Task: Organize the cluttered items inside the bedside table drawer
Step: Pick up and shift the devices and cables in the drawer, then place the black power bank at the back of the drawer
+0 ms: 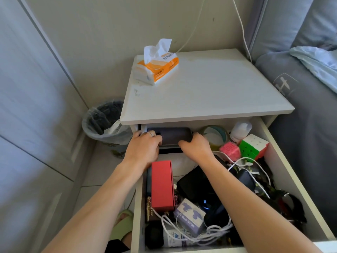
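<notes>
Dark case [172,136] between curled fingers [184,143]

Matt red cardboard box [162,185] (glossy plastic cube [254,146] nearby).

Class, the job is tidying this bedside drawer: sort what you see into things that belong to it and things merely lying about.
Belong to the job:
drawer
dark case, held by left hand and right hand
red box
puzzle cube
white cables

Just lying about:
tissue pack
waste bin

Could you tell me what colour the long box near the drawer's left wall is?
The long box is red, seen in the head view.
</notes>
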The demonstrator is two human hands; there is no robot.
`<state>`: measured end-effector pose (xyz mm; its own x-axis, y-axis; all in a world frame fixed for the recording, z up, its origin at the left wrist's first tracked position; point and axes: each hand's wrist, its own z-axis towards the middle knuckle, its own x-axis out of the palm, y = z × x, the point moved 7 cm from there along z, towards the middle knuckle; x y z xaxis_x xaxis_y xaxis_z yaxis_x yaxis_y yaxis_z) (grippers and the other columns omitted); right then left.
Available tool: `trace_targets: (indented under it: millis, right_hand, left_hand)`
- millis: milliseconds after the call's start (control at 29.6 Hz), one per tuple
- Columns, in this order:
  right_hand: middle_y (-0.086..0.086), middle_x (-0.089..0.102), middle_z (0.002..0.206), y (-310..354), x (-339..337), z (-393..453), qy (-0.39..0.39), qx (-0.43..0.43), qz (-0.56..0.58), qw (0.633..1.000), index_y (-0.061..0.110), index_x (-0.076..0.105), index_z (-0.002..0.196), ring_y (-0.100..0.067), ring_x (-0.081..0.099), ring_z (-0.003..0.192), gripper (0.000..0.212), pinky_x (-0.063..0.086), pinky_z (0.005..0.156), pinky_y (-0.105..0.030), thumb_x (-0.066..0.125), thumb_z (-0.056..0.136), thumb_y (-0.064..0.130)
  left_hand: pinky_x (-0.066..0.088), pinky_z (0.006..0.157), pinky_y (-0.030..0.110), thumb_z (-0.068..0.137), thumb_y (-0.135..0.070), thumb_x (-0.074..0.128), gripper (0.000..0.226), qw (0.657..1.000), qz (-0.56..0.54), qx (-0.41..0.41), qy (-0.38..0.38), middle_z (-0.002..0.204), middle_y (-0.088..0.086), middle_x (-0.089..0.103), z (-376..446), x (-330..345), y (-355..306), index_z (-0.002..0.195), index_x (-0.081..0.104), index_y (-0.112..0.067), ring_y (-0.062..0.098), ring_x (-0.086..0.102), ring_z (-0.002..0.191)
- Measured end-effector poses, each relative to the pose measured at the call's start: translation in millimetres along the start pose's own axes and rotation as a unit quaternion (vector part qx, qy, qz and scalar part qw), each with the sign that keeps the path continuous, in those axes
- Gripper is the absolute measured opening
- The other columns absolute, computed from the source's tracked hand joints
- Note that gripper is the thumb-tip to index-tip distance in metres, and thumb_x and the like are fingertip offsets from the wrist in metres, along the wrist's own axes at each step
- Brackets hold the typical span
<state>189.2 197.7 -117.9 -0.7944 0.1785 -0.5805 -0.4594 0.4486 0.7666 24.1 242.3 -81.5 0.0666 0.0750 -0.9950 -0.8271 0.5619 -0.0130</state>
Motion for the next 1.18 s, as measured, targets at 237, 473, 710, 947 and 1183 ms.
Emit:
trace_targets:
  millis: [237, 473, 710, 947, 1183]
  right_hand:
    - [-0.016, 0.056, 0.121, -2.4, -0.3, 3.4, -0.009, -0.006, -0.045, 0.999, 0.006, 0.054, 0.121, -0.023, 0.054, 0.089, 0.044, 0.040, 0.072, -0.027, 0.067, 0.081, 0.016]
    - [-0.012, 0.064, 0.102, -5.1, -5.1, 2.7, -0.061, 0.007, -0.042, 0.997, 0.004, 0.057, 0.110, -0.022, 0.058, 0.081, 0.034, 0.036, 0.050, -0.022, 0.071, 0.080, 0.012]
    - [-0.007, 0.060, 0.093, -1.7, -4.8, 2.3, -0.050, -0.031, -0.081, 0.995, 0.010, 0.054, 0.101, -0.017, 0.056, 0.071, 0.020, 0.045, 0.057, -0.027, 0.066, 0.085, 0.010]
    - [0.000, 0.058, 0.084, 14.8, -17.7, -9.7, 0.032, -0.079, -0.136, 0.987, 0.007, 0.059, 0.107, -0.009, 0.051, 0.067, 0.027, 0.041, 0.051, -0.021, 0.064, 0.085, 0.021]
    - [-0.001, 0.057, 0.123, -26.8, -92.7, -111.1, 0.135, -0.216, -0.354, 0.900, 0.021, 0.057, 0.126, -0.021, 0.055, 0.113, 0.042, 0.048, 0.092, -0.037, 0.058, 0.090, 0.041]
  left_hand:
    - [0.020, 0.116, 0.039, 0.090, -0.015, 0.056, 0.038, 0.997, 0.047, -0.025, 0.048, 0.125, 0.002, 0.056, 4.7, 5.5, -7.2, 0.126, 0.062, -0.024, 0.024, 0.054, 0.117]
    - [0.026, 0.110, 0.041, 0.087, -0.007, 0.057, 0.048, 0.996, 0.073, -0.013, 0.046, 0.128, 0.001, 0.063, 11.1, 5.7, -8.9, 0.131, 0.060, -0.026, 0.028, 0.053, 0.125]
    - [0.008, 0.117, 0.049, 0.087, -0.009, 0.059, 0.047, 0.995, 0.094, -0.028, 0.024, 0.126, -0.002, 0.065, 12.6, 7.0, -5.6, 0.129, 0.061, -0.027, 0.026, 0.044, 0.129]
    - [0.043, 0.101, 0.027, 0.099, -0.015, 0.054, 0.034, 0.968, -0.236, -0.063, 0.049, 0.135, -0.004, 0.062, 8.1, -19.8, -4.8, 0.130, 0.064, -0.025, 0.014, 0.056, 0.123]
    - [0.048, 0.088, 0.035, 0.092, -0.040, 0.058, 0.029, 0.979, -0.097, 0.057, 0.171, 0.112, -0.001, 0.069, -49.1, -41.0, -122.2, 0.117, 0.065, -0.027, 0.021, 0.062, 0.108]
